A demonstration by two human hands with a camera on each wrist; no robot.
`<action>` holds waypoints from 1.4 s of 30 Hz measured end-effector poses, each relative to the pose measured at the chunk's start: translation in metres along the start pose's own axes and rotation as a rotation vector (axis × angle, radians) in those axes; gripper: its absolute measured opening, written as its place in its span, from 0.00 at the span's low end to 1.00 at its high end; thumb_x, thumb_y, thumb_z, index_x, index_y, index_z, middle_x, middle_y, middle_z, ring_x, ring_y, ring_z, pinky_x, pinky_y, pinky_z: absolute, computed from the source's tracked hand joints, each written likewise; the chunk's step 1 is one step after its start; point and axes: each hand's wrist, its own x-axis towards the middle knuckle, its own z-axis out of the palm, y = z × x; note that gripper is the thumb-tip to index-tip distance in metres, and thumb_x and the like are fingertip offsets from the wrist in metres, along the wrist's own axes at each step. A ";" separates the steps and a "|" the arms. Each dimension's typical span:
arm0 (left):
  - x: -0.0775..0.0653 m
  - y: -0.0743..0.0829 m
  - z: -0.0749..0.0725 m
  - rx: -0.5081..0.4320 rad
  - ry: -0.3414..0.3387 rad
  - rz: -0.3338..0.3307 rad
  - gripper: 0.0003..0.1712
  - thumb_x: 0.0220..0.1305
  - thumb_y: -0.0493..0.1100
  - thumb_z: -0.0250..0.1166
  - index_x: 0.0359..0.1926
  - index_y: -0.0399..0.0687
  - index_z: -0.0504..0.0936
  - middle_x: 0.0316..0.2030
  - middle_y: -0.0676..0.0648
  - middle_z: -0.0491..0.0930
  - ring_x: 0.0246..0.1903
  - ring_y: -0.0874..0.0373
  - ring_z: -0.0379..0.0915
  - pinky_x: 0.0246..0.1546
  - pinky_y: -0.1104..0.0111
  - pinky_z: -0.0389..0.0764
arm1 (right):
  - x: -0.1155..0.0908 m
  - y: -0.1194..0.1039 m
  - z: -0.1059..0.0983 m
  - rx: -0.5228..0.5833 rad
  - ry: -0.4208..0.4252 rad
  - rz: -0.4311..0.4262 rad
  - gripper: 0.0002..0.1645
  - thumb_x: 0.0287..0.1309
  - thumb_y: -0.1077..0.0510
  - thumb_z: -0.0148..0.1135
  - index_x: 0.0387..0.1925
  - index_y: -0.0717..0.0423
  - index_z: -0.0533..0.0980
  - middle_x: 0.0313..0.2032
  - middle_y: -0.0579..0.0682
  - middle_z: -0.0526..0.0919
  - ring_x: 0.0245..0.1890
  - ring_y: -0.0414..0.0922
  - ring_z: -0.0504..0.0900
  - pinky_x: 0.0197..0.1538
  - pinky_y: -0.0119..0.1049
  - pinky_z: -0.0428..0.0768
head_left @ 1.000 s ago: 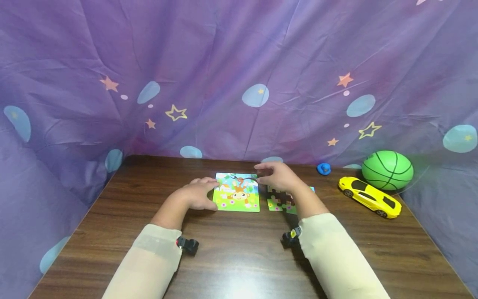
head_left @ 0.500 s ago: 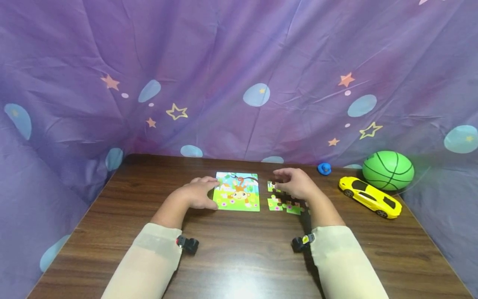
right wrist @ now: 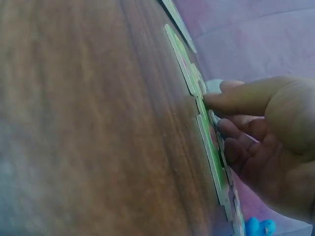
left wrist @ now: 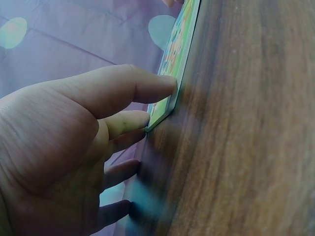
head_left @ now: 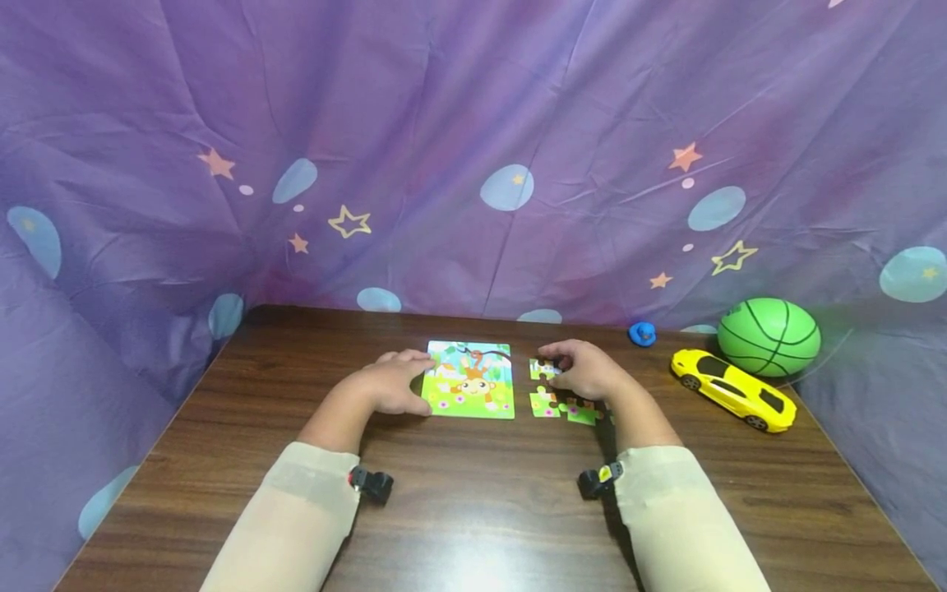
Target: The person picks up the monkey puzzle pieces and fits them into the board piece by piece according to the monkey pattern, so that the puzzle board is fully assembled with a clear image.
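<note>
Right hand (head_left: 589, 372) lower now at puzzle pieces (head_left: 545, 405), grip unclear; left hand (head_left: 389, 386) loosely spread against picture board (head_left: 470, 382).

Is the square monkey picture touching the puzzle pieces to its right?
Apart. The head view shows it: a strip of bare brown table separates the right edge of the monkey picture from the nearest puzzle pieces.

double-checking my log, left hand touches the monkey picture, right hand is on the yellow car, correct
The right hand is at the puzzle pieces, not on the yellow car, as the head view shows; the left hand does touch the monkey picture.
</note>
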 end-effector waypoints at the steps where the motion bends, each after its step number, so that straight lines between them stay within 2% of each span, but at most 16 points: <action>1: 0.000 0.000 0.000 -0.001 -0.001 -0.003 0.56 0.57 0.60 0.73 0.84 0.60 0.61 0.85 0.52 0.56 0.84 0.42 0.49 0.81 0.37 0.59 | 0.000 0.000 0.000 -0.006 -0.002 -0.007 0.34 0.62 0.61 0.73 0.70 0.51 0.79 0.58 0.59 0.83 0.57 0.55 0.80 0.59 0.53 0.82; 7: -0.002 0.000 -0.001 -0.016 0.016 0.016 0.55 0.57 0.58 0.74 0.84 0.56 0.63 0.84 0.49 0.58 0.83 0.40 0.51 0.80 0.35 0.60 | 0.002 0.001 0.002 -0.020 0.031 -0.042 0.34 0.59 0.65 0.74 0.68 0.51 0.80 0.53 0.56 0.83 0.49 0.50 0.79 0.53 0.46 0.81; 14: -0.004 0.001 -0.002 -0.015 0.015 0.015 0.55 0.57 0.58 0.75 0.83 0.58 0.63 0.84 0.50 0.58 0.83 0.41 0.52 0.79 0.34 0.61 | 0.001 0.000 0.004 -0.031 0.084 -0.079 0.31 0.57 0.65 0.75 0.64 0.52 0.83 0.53 0.54 0.80 0.48 0.50 0.77 0.55 0.46 0.79; 19: -0.005 0.002 -0.003 -0.018 0.013 0.015 0.55 0.57 0.58 0.74 0.84 0.57 0.63 0.84 0.50 0.58 0.83 0.41 0.52 0.79 0.35 0.61 | 0.001 -0.002 0.003 -0.033 0.093 -0.083 0.25 0.60 0.63 0.73 0.60 0.51 0.85 0.49 0.52 0.82 0.45 0.48 0.78 0.51 0.44 0.79; 21: -0.005 0.002 -0.004 -0.017 0.011 0.015 0.55 0.58 0.58 0.74 0.84 0.57 0.63 0.84 0.50 0.58 0.83 0.41 0.52 0.80 0.35 0.61 | 0.001 -0.006 0.002 0.001 0.092 -0.091 0.22 0.64 0.61 0.72 0.60 0.51 0.85 0.48 0.51 0.85 0.45 0.46 0.80 0.52 0.43 0.81; 26: -0.005 0.001 -0.004 -0.017 0.009 0.018 0.54 0.58 0.58 0.75 0.83 0.58 0.63 0.84 0.51 0.58 0.83 0.41 0.51 0.80 0.35 0.62 | -0.004 -0.027 0.002 0.152 0.103 -0.149 0.20 0.69 0.56 0.70 0.61 0.50 0.84 0.47 0.50 0.91 0.48 0.46 0.87 0.58 0.47 0.85; 31: -0.005 0.001 -0.004 -0.015 0.010 0.018 0.55 0.58 0.59 0.75 0.84 0.58 0.63 0.84 0.51 0.58 0.83 0.41 0.51 0.80 0.35 0.61 | -0.005 -0.050 0.013 0.210 0.032 -0.171 0.20 0.69 0.57 0.71 0.60 0.49 0.84 0.46 0.47 0.90 0.46 0.43 0.86 0.50 0.38 0.85; 35: -0.006 0.001 -0.004 -0.012 0.008 0.021 0.55 0.58 0.59 0.74 0.84 0.57 0.63 0.84 0.51 0.58 0.83 0.41 0.51 0.80 0.34 0.61 | -0.002 -0.067 0.027 0.210 -0.005 -0.213 0.19 0.65 0.62 0.72 0.57 0.49 0.86 0.42 0.46 0.89 0.43 0.41 0.85 0.49 0.37 0.84; 42: -0.003 0.000 -0.002 -0.009 -0.005 0.007 0.55 0.58 0.59 0.73 0.84 0.57 0.61 0.85 0.51 0.56 0.83 0.41 0.49 0.81 0.36 0.60 | 0.017 -0.095 0.046 0.108 -0.041 -0.269 0.18 0.65 0.64 0.69 0.54 0.48 0.87 0.43 0.46 0.90 0.43 0.41 0.86 0.52 0.38 0.87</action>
